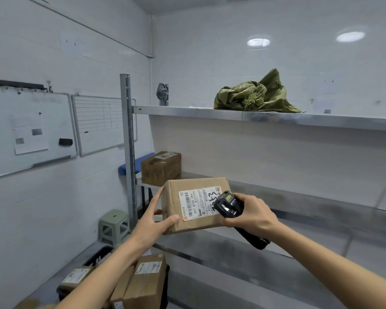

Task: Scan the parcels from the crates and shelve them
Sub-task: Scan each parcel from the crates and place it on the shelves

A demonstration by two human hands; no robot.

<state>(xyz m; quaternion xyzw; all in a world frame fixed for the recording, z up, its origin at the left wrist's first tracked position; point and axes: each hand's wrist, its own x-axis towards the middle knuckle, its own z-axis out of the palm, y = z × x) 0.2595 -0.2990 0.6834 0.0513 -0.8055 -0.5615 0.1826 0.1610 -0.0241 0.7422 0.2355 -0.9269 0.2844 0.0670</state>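
A brown cardboard parcel (176,197) with a white barcode label faces me in front of the middle shelf (299,210). My left hand (153,221) grips its left end, thumb on the label side and fingers behind. My right hand (252,214) holds a black handheld scanner (228,204), its head touching the label's right edge. A black crate (98,256) at the lower left holds several more brown parcels (147,279). Another brown parcel (161,167) stands at the left end of the middle shelf.
A crumpled green woven sack (254,94) lies on the top shelf (232,114). The rack's metal upright (128,141) stands at the left, with a green plastic stool (114,226) at its foot. Two whiteboards (29,130) hang on the left wall.
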